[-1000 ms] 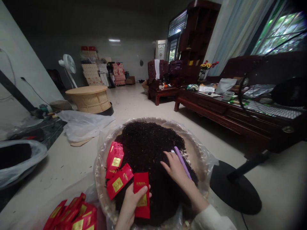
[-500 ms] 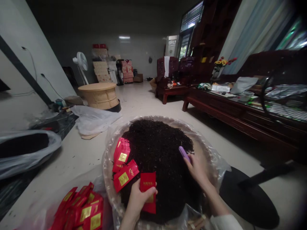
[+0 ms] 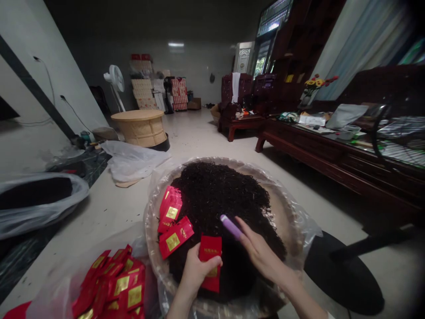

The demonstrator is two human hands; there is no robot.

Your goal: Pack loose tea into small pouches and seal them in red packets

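My left hand (image 3: pixel 196 269) grips an upright red packet (image 3: pixel 210 248) with gold print, the thumb pressed across its front. To its right, my right hand (image 3: pixel 257 248) is closed on a slim purple hand tool (image 3: pixel 231 227) with a pale tip. The tool points up and left, a little apart from the packet; its exact kind does not show. Both hands are over dark loose tea leaves (image 3: pixel 219 190), heaped in a round, plastic-lined basket (image 3: pixel 282 195). More red packets (image 3: pixel 175 237) lie on the leaves at the basket's left side.
A clear plastic bag of red packets (image 3: pixel 113 283) sits at the lower left. Behind it is another bag of dark leaves (image 3: pixel 36 192). A black round stand base (image 3: pixel 345 274) lies right of the basket. A long dark wooden table (image 3: pixel 332 173) runs along the right.
My right hand has moved left with the purple tool, bringing it nearer the red packet. My left hand still holds the packet, slightly shifted right. The whole view has shifted a little.
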